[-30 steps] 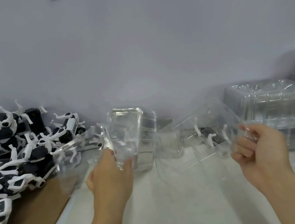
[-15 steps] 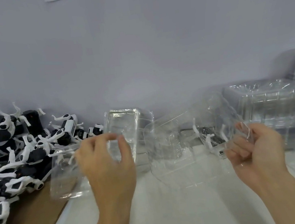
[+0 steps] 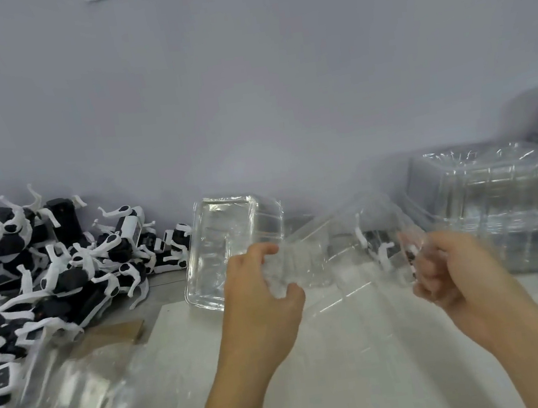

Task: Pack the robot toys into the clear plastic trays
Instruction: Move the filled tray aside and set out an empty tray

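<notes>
The white table [image 3: 355,382] carries everything, with open surface below both hands for setting work down. Left of the left grip lies the heap of black-and-white robot toys [image 3: 63,277], within easy reach, likely so each can be lifted straight across. Right of the right grip stands a stack of clear trays [image 3: 503,205] against the wall. Between the grips hangs one clear plastic tray [image 3: 345,262], held at opposite edges, apparently to spread it open (a toy shows blurrily through it). Another tray [image 3: 228,247] leans just beyond the left grip. The left hand [image 3: 260,301] pinches the tray's left rim; the right hand [image 3: 453,271] is curled around its right rim.
</notes>
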`<state>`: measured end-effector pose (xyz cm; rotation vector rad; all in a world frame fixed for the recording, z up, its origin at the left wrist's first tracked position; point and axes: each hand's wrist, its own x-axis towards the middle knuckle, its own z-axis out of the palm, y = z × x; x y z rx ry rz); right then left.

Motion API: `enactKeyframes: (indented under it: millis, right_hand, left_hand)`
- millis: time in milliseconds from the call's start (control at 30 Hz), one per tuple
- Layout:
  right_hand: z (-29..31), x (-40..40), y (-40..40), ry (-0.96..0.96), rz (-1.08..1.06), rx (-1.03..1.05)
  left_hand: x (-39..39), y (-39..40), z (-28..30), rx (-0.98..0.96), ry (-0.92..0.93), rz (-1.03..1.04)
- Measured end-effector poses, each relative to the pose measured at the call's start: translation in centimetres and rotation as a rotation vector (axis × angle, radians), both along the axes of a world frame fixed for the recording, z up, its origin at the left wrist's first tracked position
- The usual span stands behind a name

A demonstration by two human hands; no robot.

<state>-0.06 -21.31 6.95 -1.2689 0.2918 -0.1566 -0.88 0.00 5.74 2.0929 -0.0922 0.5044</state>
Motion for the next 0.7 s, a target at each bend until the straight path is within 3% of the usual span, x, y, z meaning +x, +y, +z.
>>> enactKeyframes:
  millis: [133, 300, 433, 567, 700]
  right_hand:
    - [0.6, -0.1, -0.5, 0.070, -0.024, -0.318]
    - [-0.2, -0.4, 0.2, 0.131, 0.230, -0.597]
    - [-2.5, -0.2, 0.7, 0.177, 0.374, -0.879]
    - [-3.7, 0.3, 0.4, 0.156, 0.333, -0.803]
    - [-3.1, 0.4, -0.7, 0.051, 0.229, -0.616]
  left_hand:
    - [0.0, 0.1, -0.2, 0.100, 0.064, 0.041]
    - [0.0, 0.4, -0.9, 0.234, 0.160, -0.016]
    - [0.5, 0.2, -1.7, 0.123, 0.257, 0.049]
    - [1.0, 0.0, -2.4, 0.000, 0.293, 0.222]
    - [0.8, -0.2, -2.2, -0.269, 0.458, 0.221]
